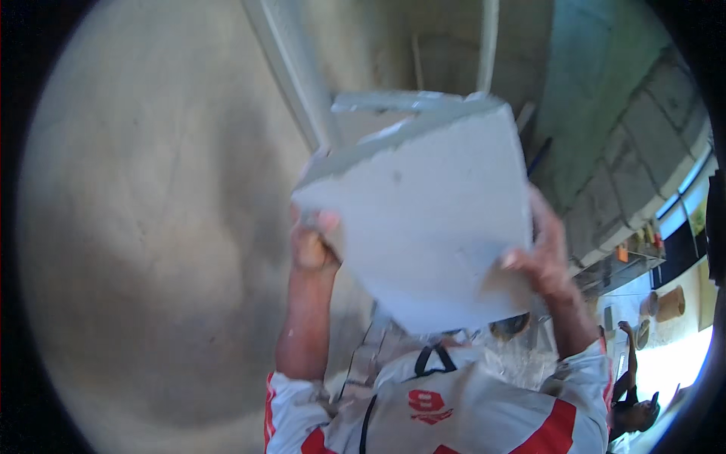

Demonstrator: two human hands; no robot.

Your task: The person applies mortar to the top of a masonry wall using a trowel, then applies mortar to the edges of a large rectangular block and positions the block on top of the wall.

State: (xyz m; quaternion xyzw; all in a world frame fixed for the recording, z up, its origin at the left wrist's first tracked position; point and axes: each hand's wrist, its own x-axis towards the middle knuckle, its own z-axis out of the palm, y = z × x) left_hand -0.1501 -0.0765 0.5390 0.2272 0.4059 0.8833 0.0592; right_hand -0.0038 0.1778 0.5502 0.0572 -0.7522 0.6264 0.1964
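A broad white slab (pixel 439 204) with angled edges is held up in front of my chest, its smooth face toward me. Rough grey material, possibly mortar, runs along its upper edge. My left hand (pixel 311 244) grips the slab's left edge with the thumb over the face. On the opposite side my right hand (pixel 543 261) clasps the right edge, its thumb pressed on the face; motion blurs it a little. The fingers behind the slab are hidden. What the slab's back looks like does not show.
A bare plastered wall (pixel 151 219) fills the left. Pale upright poles (pixel 283 68) rise beyond the slab. A wall of grey blocks (pixel 631 144) curves along the right. Another person (pixel 634 412) is at the lower right, near brown buckets (pixel 670 304).
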